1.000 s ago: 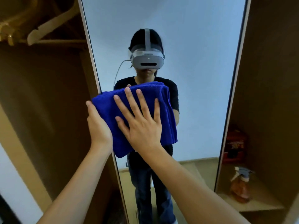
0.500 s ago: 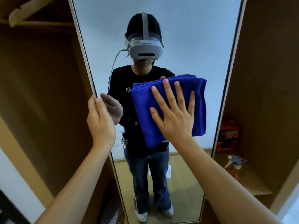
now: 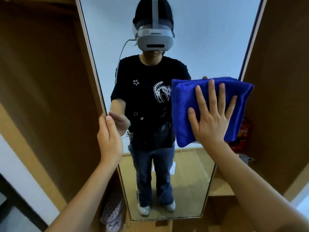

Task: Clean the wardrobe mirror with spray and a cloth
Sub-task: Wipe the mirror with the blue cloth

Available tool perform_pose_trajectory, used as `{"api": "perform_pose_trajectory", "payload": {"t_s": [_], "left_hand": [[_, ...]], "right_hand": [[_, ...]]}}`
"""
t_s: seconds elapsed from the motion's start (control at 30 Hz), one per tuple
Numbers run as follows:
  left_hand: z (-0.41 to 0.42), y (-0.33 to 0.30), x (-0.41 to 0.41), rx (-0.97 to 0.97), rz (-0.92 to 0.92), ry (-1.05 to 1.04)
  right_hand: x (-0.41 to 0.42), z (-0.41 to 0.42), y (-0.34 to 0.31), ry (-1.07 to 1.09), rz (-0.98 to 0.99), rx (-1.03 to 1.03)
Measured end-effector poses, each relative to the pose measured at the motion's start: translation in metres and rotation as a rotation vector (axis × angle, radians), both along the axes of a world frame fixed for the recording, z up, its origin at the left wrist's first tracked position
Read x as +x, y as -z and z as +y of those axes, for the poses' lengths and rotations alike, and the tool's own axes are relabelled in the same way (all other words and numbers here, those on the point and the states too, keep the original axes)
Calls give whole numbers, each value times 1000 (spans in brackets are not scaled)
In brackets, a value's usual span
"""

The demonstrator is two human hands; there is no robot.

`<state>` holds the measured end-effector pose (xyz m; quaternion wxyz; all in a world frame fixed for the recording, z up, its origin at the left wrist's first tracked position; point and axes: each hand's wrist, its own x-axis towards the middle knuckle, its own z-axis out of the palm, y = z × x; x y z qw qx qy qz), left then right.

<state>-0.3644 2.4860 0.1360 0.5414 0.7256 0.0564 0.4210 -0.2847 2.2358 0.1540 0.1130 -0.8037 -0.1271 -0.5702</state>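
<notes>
I see my right hand [image 3: 211,118] lying flat with its fingers straight and spread, pressing the folded blue cloth [image 3: 209,108] against the wardrobe mirror [image 3: 197,39]. The cloth sits at the mirror's right side, about mid-height, and its right edge reaches past the frame onto the brown wardrobe panel [image 3: 275,81] beside it. My left hand [image 3: 109,138] is at the mirror's left frame edge [image 3: 93,64], held edge-on with the fingertips up at the frame; from this angle I cannot tell whether the fingers curl round the edge or just rest against it, and it carries nothing that I can see. In the glass I see the reflection of a person in a black printed T-shirt, blue jeans and a white headset. Low on the right, in the open wardrobe compartment, a spray bottle's grey trigger head [image 3: 245,159] shows just past my right forearm, with a red box [image 3: 242,131] above it, partly hidden by the cloth. A pink patterned slipper [image 3: 113,213] lies at the bottom left of the mirror.
</notes>
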Motion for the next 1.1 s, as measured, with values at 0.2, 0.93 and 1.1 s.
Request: {"api": "perform_pose_trajectory", "payload": {"t_s": [0.2,0.93,1.1], "left_hand": [[-4,5,7,9,-19,-48],[-7,24,7,33,-36,-88],[0,21,1,2,-22,-7]], "right_hand": [[-2,3,60,17,27,-67],[-2,16,57,-14,2,-81],[3,-10,-2,-19,16,-41]]}}
